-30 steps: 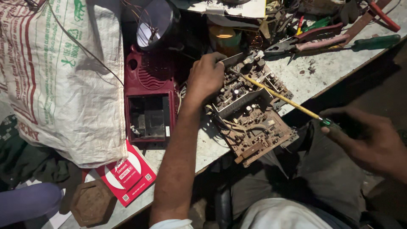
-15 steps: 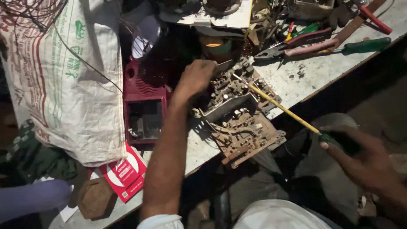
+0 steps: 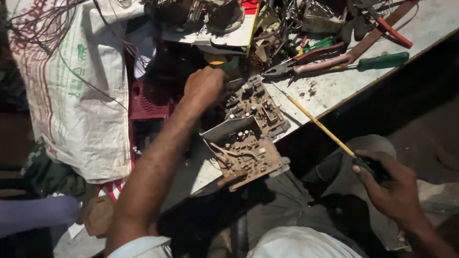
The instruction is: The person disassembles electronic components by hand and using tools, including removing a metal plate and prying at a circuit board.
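**Two hands at a crowded bench edge**

Two bare hands work over a circuit board (image 3: 248, 138) that lies mid-frame, tilted, with its lower corner jutting past the table edge (image 3: 382, 76). That edge runs diagonally from upper right down to lower centre; below it is dark open room and the person's lap.

The left hand (image 3: 204, 88) sits curled at the board's upper end, fingers folded down onto it (what they pinch, if anything, is hidden by the knuckles). The right hand (image 3: 389, 186), lower right and well off the table, is closed around the dark handle of a yellow-shafted screwdriver (image 3: 318, 125), whose tip reaches up to just beside the board's right side.

Pliers (image 3: 306, 64) and a green-handled screwdriver (image 3: 380, 61) lie at upper right. A white woven sack (image 3: 76, 95) fills the left. Upper-centre clutter is too dark to make out.
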